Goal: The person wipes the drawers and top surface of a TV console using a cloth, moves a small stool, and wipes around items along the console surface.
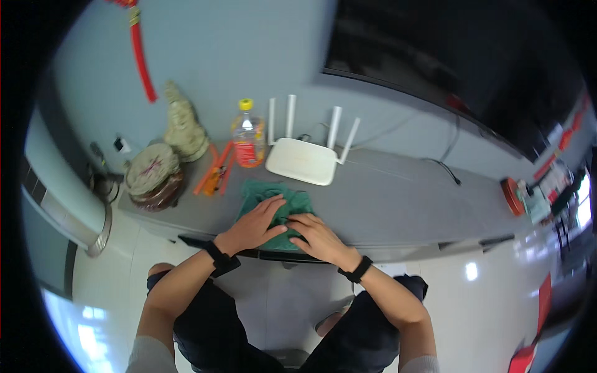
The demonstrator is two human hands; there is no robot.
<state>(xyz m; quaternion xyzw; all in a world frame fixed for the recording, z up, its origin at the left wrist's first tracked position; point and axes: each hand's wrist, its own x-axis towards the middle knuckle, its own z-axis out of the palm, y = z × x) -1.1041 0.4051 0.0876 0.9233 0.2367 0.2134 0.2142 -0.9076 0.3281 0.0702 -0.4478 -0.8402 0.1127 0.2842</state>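
A crumpled green cloth (pixel 261 189) lies at the front edge of the grey cabinet top (pixel 396 200). My left hand (pixel 255 224) rests on the cloth's left part, fingers extended and apart. On its right part is my right hand (pixel 319 237), fingers spread and slightly bent. The fingertips of both hands come close together near the cloth's middle. A small dark thin thing shows by the right fingertips; what it is cannot be told. Behind the cloth stand a white router (pixel 302 161) with several antennas and a clear plastic bottle (pixel 248 140) with a yellow cap.
Orange-red strips or tools (pixel 215 172) lie left of the bottle. Further left are a lidded brown pot (pixel 156 179) and a pale figurine (pixel 184 126). A black cable (pixel 447 170) lies at the back under the wall television (pixel 433 60). A reddish round object (pixel 513 196) stands at the right end.
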